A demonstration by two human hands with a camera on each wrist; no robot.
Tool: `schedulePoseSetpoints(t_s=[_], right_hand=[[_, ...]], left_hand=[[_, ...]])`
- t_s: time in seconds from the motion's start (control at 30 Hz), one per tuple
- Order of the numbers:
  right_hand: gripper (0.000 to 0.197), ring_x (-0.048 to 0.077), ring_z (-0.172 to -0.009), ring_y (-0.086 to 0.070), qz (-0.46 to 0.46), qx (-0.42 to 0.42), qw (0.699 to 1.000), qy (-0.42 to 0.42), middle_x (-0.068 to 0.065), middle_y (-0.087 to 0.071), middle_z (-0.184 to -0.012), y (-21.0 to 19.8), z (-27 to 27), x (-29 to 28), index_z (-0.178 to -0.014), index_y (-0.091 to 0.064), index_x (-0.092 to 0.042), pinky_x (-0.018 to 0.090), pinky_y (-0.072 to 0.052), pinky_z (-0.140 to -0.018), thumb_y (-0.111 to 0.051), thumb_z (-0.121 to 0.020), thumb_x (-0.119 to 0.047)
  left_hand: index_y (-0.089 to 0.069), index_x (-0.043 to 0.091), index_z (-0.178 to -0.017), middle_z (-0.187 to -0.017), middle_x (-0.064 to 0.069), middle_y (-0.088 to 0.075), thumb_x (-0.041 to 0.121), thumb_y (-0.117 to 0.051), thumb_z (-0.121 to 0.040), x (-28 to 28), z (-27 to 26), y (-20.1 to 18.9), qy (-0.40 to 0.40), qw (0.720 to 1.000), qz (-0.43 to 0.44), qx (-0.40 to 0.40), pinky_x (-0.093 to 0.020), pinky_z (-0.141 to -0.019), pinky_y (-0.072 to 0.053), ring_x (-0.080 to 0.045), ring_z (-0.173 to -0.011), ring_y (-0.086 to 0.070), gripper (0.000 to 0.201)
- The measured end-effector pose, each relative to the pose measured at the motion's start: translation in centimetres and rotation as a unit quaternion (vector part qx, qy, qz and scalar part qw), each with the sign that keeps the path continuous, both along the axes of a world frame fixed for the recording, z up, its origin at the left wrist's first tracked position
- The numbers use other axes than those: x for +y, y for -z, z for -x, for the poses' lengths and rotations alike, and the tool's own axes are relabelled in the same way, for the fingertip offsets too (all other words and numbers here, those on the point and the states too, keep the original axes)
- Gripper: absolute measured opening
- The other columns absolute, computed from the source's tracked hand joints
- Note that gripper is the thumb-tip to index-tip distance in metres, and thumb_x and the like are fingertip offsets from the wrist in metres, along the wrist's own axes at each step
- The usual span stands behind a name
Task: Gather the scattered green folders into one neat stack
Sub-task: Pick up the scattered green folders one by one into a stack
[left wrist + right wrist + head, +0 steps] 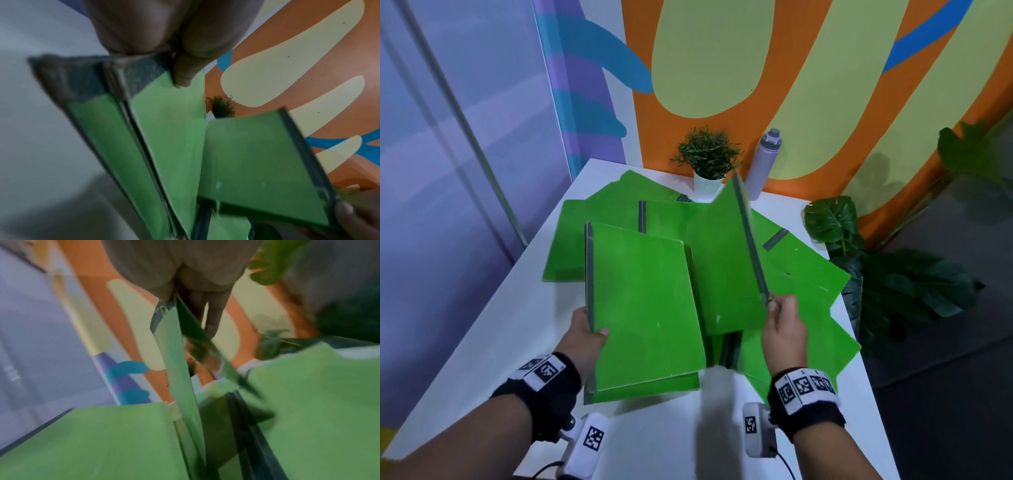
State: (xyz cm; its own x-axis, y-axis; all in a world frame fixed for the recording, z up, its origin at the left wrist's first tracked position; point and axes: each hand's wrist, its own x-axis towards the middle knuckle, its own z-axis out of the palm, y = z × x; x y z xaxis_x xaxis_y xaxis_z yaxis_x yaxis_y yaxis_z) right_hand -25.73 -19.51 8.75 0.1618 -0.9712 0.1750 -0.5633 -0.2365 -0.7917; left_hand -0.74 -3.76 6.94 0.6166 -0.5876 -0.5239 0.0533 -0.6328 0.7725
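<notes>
Several green folders with grey spines lie fanned across the white table (pixel 482 342). My left hand (pixel 585 329) grips a small stack of folders (pixel 643 308) by its grey spine edge, thumb on top; the left wrist view shows the thumb (pixel 183 71) on that stack (pixel 164 129). My right hand (pixel 779 315) pinches the near corner of one lifted folder (pixel 729 260), which stands tilted on edge beside the stack. In the right wrist view that folder (pixel 174 353) hangs from my fingers (pixel 213 318). More folders (pixel 804 267) lie flat beneath and to the right.
A small potted plant (pixel 707 161) and a grey bottle (pixel 762 164) stand at the table's far edge against the orange and yellow wall. Large leafy plants (pixel 893 274) sit on the floor past the table's right edge. Bare tabletop lies near me.
</notes>
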Motion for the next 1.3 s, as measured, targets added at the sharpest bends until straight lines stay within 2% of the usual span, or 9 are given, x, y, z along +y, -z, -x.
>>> schedulePoseSetpoints(t_s=[0.27,0.4,0.53,0.73,0.83,0.93,1.1,1.2,1.3], right_hand=[[0.011,0.005,-0.035,-0.042,0.154,0.244,0.914,-0.287,-0.009,-0.047,-0.05,3.4,-2.8,5.9,-0.083,-0.055,-0.018,0.014,-0.031,-0.031,-0.06,-0.084,-0.009],[0.012,0.006,-0.046,-0.054,0.158,0.249,0.897,-0.328,-0.009,-0.062,-0.063,5.4,-3.3,7.6,-0.085,-0.057,-0.022,0.013,-0.035,-0.04,-0.064,-0.077,-0.015],[0.021,0.011,-0.067,-0.064,0.135,0.214,0.879,-0.404,-0.006,-0.072,-0.084,6.6,-3.4,7.8,-0.092,-0.057,-0.024,0.02,-0.049,-0.056,-0.039,-0.097,-0.034],[0.024,0.027,-0.105,-0.055,-0.027,0.301,0.931,-0.204,0.01,-0.06,-0.113,10.4,-1.0,1.6,-0.111,-0.057,-0.012,0.031,-0.045,-0.082,-0.041,-0.092,-0.013],[0.057,0.032,-0.14,-0.019,-0.157,0.408,0.881,-0.183,0.005,-0.016,-0.156,11.9,0.2,-0.3,-0.146,-0.024,-0.028,0.054,-0.025,-0.108,-0.044,-0.092,-0.027],[0.056,0.028,-0.145,0.002,-0.215,0.422,0.848,-0.238,-0.009,0.007,-0.159,12.5,0.5,0.0,-0.146,-0.015,-0.04,0.065,-0.014,-0.108,-0.037,-0.095,-0.035],[0.035,0.021,-0.145,-0.009,-0.193,0.424,0.849,-0.248,-0.015,-0.013,-0.157,11.9,3.8,1.1,-0.128,-0.041,-0.039,0.068,-0.012,-0.107,-0.035,-0.095,-0.032],[0.014,0.015,-0.125,-0.043,-0.175,0.427,0.872,-0.165,-0.009,-0.045,-0.117,11.1,6.3,0.8,-0.102,-0.048,-0.036,0.055,-0.029,-0.106,-0.038,-0.093,-0.031],[0.03,0.02,-0.114,-0.049,-0.198,0.428,0.882,-0.025,-0.002,-0.047,-0.11,10.5,7.2,0.8,-0.12,-0.049,-0.027,0.053,-0.035,-0.105,-0.046,-0.09,-0.03]], left_hand=[[-0.032,0.026,-0.126,-0.111,0.0,-0.047,0.019,-0.039,-0.1,-0.8,1.8,1.7,-0.055,0.991,0.061,0.109,-0.051,-0.103,-0.035,-0.026,-0.113,-0.041,0.028],[-0.024,0.025,-0.142,-0.15,-0.007,-0.029,0.043,-0.048,-0.094,-1.0,1.7,1.2,-0.064,0.97,0.088,0.216,-0.059,-0.107,-0.035,-0.032,-0.138,-0.03,0.056],[-0.036,0.014,-0.113,-0.128,-0.022,-0.046,0.021,-0.067,-0.086,-1.2,1.0,1.8,-0.061,0.989,0.026,0.133,-0.059,-0.093,-0.05,-0.04,-0.117,-0.052,0.041],[-0.04,0.009,-0.111,-0.095,-0.016,-0.046,-0.002,-0.055,-0.089,-0.1,0.1,2.2,-0.064,0.996,0.022,0.056,-0.055,-0.092,-0.049,-0.032,-0.09,-0.051,0.029],[-0.04,0.013,-0.108,-0.093,-0.014,-0.05,0.0,-0.054,-0.09,0.8,-0.9,1.5,-0.084,0.996,0.033,0.022,-0.055,-0.093,-0.048,-0.034,-0.091,-0.054,0.026],[-0.04,0.012,-0.109,-0.094,-0.015,-0.051,0.0,-0.052,-0.091,1.2,-2.3,0.8,-0.103,0.994,0.045,0.013,-0.055,-0.094,-0.048,-0.034,-0.091,-0.055,0.025],[-0.04,0.014,-0.114,-0.097,-0.016,-0.054,0.003,-0.052,-0.092,1.5,-3.8,0.4,-0.104,0.994,0.023,0.006,-0.056,-0.097,-0.045,-0.035,-0.097,-0.056,0.027],[-0.04,0.012,-0.113,-0.096,-0.016,-0.054,0.003,-0.051,-0.093,1.5,-3.3,0.5,-0.093,0.996,0.005,0.001,-0.051,-0.094,-0.046,-0.033,-0.093,-0.057,0.025],[-0.04,0.011,-0.114,-0.098,-0.015,-0.055,0.002,-0.051,-0.092,1.4,-2.7,0.7,-0.074,0.997,-0.016,0.01,-0.051,-0.095,-0.046,-0.031,-0.093,-0.057,0.026]])
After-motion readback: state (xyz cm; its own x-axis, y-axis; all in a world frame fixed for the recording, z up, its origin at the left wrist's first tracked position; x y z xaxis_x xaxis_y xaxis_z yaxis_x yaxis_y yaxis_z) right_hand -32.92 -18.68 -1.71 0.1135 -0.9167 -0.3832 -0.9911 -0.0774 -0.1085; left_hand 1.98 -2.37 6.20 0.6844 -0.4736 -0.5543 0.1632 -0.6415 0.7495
